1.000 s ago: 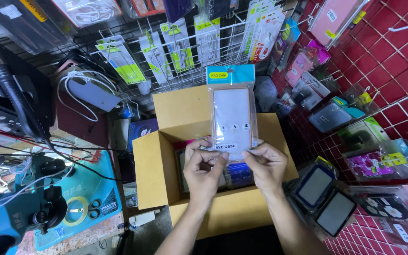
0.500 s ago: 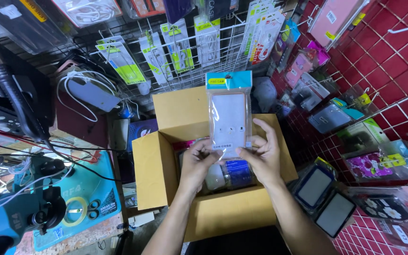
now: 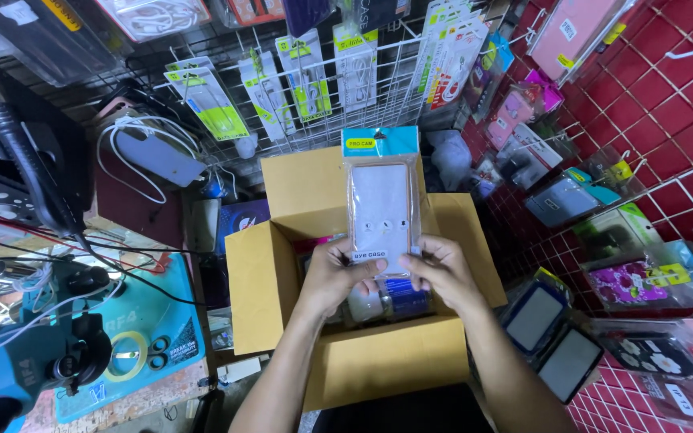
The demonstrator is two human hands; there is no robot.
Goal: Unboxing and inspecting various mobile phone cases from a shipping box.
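Left hand (image 3: 332, 277) and right hand (image 3: 436, 273) both grasping packaged phone case (image 3: 380, 204) upright, above open cardboard box (image 3: 266, 281)

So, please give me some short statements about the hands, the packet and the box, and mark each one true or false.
1. Both hands hold the packaged phone case by its lower end. True: left hand, right hand.
2. The cardboard box is closed. False: its flaps stand open and packets lie inside.
3. The packet has a blue card top. True.
4. The packet lies flat inside the box. False: it is held upright above the box.
5. Packaged goods hang on a white wire rack behind the box. True.
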